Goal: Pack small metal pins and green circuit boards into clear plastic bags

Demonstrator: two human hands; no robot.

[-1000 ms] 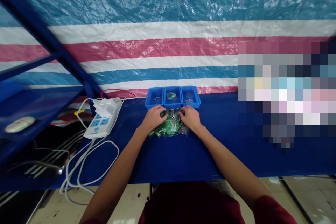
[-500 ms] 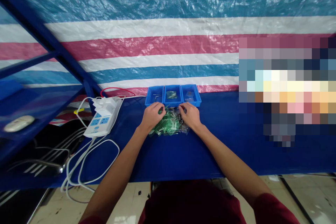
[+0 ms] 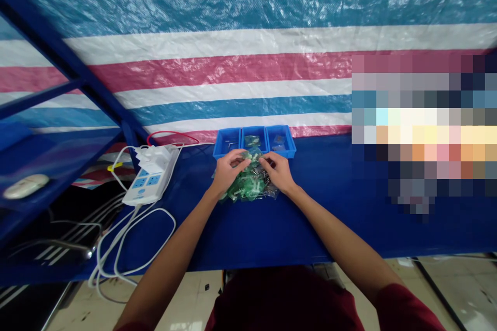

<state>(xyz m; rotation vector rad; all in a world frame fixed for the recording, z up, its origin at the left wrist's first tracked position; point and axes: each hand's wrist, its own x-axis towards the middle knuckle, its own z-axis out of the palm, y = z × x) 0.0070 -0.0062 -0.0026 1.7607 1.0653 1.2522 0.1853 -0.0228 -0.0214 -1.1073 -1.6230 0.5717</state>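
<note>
Between my two hands is a small clear plastic bag (image 3: 253, 154) with a greenish tint, raised over a pile. My left hand (image 3: 229, 169) pinches its left side with thumb and fingers. On the other side, my right hand (image 3: 280, 171) has its fingertips closed at the bag's right edge. Under them lies a heap of small green and clear bags (image 3: 248, 186), some with metal pieces inside. Just behind stand three blue bins: the left bin (image 3: 220, 155) with thin metal pieces, the middle bin (image 3: 254, 128) with small bags, the right bin (image 3: 287, 154) with clear packets.
A white power strip (image 3: 144, 186) with plugged-in adapters lies left of the pile, its white cable (image 3: 171, 212) looping over the table's front edge. A white mouse-like object (image 3: 26, 186) rests on a blue shelf at far left. A striped tarp (image 3: 233, 62) hangs behind the blue table (image 3: 264, 238); the right side is pixelated.
My hands have come closer together over the top of the pile. A small clear bag now shows between their fingertips.
</note>
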